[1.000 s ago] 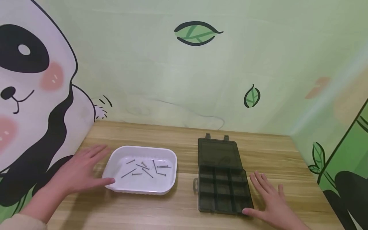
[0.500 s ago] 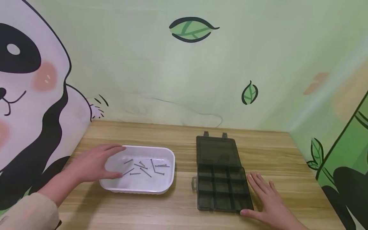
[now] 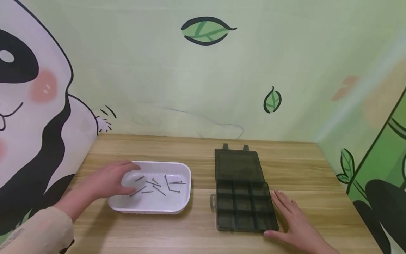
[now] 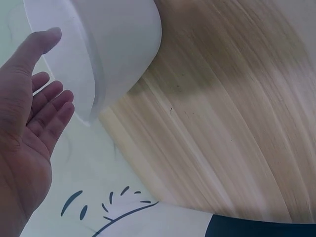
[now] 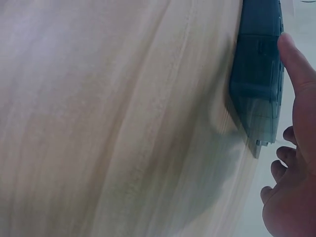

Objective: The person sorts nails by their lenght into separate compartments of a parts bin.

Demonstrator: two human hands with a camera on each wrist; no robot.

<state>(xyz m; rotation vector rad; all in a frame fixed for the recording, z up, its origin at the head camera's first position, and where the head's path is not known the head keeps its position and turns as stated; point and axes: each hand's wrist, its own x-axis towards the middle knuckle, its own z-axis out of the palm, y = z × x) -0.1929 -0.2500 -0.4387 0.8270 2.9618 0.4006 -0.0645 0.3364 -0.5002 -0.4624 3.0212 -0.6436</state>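
A white plastic tray [image 3: 152,206] stands on the left of the table with several thin metal nails [image 3: 158,190] scattered on its bottom. My left hand [image 3: 111,180] hovers over the tray's left side, thumb and fingers spread apart, holding nothing. In the left wrist view its fingers are loosely bent beside the tray's wall [image 4: 123,44]. To the right lies a dark, see-through compartment box [image 3: 245,206], its lid [image 3: 239,165] folded back and its compartments bare. My right hand [image 3: 296,225] lies along the box's right side, fingers extended and thumb tip at the near right corner.
The wooden table [image 3: 203,233] meets a pale green wall sheet [image 3: 152,70] with a panda and leaves printed on it. A side latch [image 3: 213,201] sticks out from the box towards the tray. Bare wood lies between tray and box.
My left hand has moved right, from outside the tray's left edge to over its inside. The right hand stays beside the box. The head view has shifted slightly.
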